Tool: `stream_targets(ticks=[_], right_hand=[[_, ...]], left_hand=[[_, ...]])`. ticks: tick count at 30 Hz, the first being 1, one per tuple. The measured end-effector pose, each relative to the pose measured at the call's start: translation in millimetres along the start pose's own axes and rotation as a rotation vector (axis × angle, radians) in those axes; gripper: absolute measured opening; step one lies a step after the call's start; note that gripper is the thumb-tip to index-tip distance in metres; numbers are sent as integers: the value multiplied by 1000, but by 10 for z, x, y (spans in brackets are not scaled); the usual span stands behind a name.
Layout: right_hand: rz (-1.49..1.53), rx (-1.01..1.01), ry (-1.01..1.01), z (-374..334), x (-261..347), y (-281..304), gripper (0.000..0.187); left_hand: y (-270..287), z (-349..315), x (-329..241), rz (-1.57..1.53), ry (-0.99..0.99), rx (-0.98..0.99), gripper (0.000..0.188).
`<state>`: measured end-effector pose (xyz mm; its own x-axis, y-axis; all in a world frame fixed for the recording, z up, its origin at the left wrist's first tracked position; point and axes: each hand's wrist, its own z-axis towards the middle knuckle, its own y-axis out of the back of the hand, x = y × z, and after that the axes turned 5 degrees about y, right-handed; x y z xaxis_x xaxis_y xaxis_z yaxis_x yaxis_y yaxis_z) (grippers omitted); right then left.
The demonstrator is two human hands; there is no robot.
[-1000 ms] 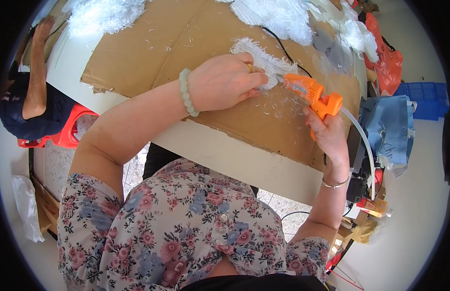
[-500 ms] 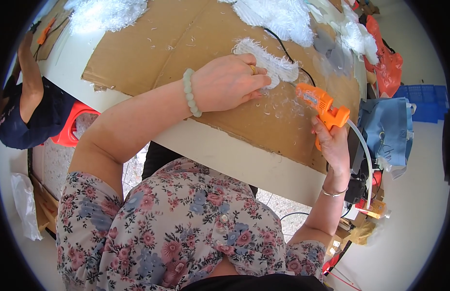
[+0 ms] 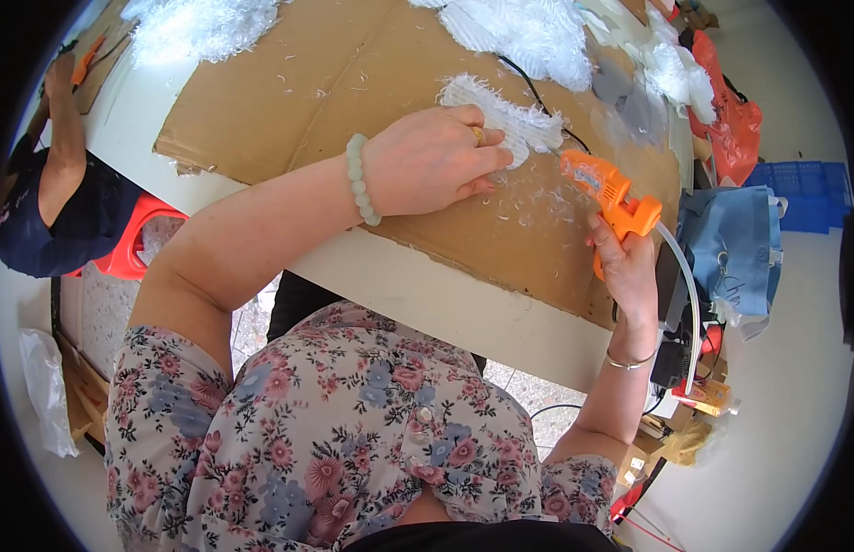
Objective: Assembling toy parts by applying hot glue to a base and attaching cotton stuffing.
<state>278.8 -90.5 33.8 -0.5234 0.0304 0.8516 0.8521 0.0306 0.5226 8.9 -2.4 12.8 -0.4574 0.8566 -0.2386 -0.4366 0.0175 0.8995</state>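
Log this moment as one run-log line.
left hand: presses white feather strip on cardboard sheet | right hand: grips orange glue gun, nozzle by strip

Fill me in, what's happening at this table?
A person is gluing fluffy white pieces. The left hand presses down a white feathery strip on a cardboard sheet. The right hand holds an orange glue gun, its nozzle aimed at the strip's near end. More white fluff lies farther back. Another person sits at the far left.
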Motion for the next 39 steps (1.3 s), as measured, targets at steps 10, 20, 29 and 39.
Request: stream_targets(ticks=[10, 20, 29, 39], right_hand=[[-92, 64, 37, 45, -14, -63, 19], [68, -49, -55, -43, 102, 45, 18], [152, -87, -114, 117, -34, -67, 19], [128, -28, -81, 105, 64, -111, 17]], left_hand=[[-2, 18, -1, -9, 5, -10, 32], [-23, -16, 28, -23, 1, -13, 33], [-40, -4, 29, 15, -35, -96, 26], [-15, 4, 20, -24, 14, -10, 32]])
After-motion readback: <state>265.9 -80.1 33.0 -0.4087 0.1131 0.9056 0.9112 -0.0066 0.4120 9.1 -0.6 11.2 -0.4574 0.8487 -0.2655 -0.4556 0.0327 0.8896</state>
